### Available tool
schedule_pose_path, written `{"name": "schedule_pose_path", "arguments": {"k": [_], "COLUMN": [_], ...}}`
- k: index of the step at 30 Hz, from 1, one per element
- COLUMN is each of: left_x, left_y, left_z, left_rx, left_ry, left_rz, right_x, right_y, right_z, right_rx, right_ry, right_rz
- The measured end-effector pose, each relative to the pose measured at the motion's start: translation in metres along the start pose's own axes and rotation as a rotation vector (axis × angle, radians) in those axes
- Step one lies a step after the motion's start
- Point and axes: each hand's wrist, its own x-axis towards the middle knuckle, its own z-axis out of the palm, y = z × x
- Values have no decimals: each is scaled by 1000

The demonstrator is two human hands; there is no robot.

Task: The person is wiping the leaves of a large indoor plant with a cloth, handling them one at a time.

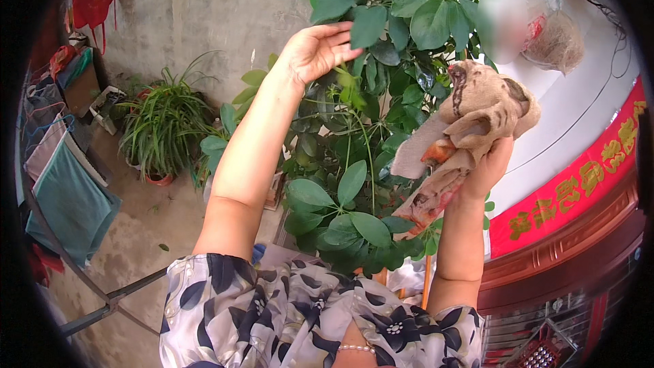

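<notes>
Cloth (482, 108), brown, stained, bunched in the gripping right hand (489, 169), beside leafy plant (413, 94); left hand (319, 52), loosely curled at a leaf (368, 26), hold unclear; risk: leaf tearing from hard pull

A: Where do we look from?
B: From the wearer's head, through the left of two side-by-side cameras. The patterned top (313, 313) sits close below us, along the lower edge.
A: Which way do we face?
B: Forward and steeply down. We see the forearms (248, 157) rise from below, with the left hand (320, 52) and right hand (492, 169) at arm's length, the leafy plant (361, 228) between them. Farther off, we get the grey wall (197, 17) above and floor (146, 221) at left.
A: And our edges?
B: Dark and round; our wide lens bends the red banner (594, 178) along the right rim.
</notes>
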Motion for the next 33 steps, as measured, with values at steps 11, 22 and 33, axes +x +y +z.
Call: {"name": "schedule_pose_path", "arguments": {"k": [11, 22, 33], "left_x": [-7, 33, 21], "left_y": [-34, -16, -28], "left_z": [-2, 4, 43], "left_rx": [1467, 221, 209], "left_ry": [-288, 105, 8], "left_rz": [136, 361, 197], "right_x": [-5, -7, -13], "right_y": [4, -7, -14], "right_z": [-8, -1, -5], "right_rx": [178, 162, 260], "right_ry": [14, -49, -22], "right_rz": [90, 77, 120]}}
